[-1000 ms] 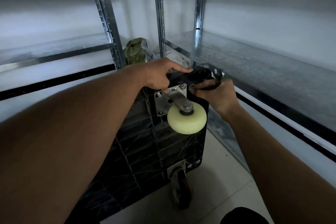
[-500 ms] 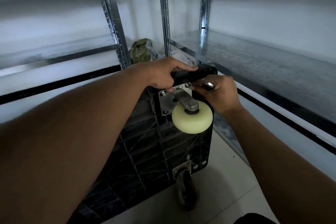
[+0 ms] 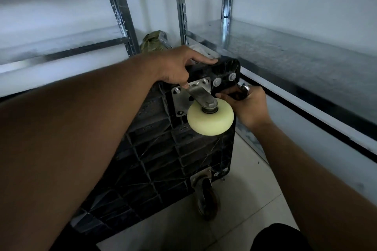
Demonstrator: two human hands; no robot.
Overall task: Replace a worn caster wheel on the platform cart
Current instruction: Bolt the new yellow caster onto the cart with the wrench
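Note:
The black platform cart (image 3: 163, 159) stands tipped on its side, ribbed underside facing me. A cream caster wheel (image 3: 210, 121) on a metal bracket and mounting plate (image 3: 179, 100) sits at its upper corner. A dark worn caster (image 3: 207, 197) is at the lower corner near the floor. My left hand (image 3: 179, 67) grips the cart's top edge, one finger touching the plate. My right hand (image 3: 247, 104) holds a dark-handled tool with a shiny metal end (image 3: 243, 88) beside the cart's right edge, just right of the plate.
Metal shelving uprights (image 3: 181, 6) and shelf boards (image 3: 306, 51) stand close on the left, behind and on the right. A green bag (image 3: 152, 42) lies behind the cart. Pale floor tiles (image 3: 244, 199) lie below, and my dark-clothed knee (image 3: 279, 238) shows at the bottom.
My right hand has drawn the tool rightward, off the plate's upper bolts to the cart's right edge. The left hand keeps its grip on the top edge.

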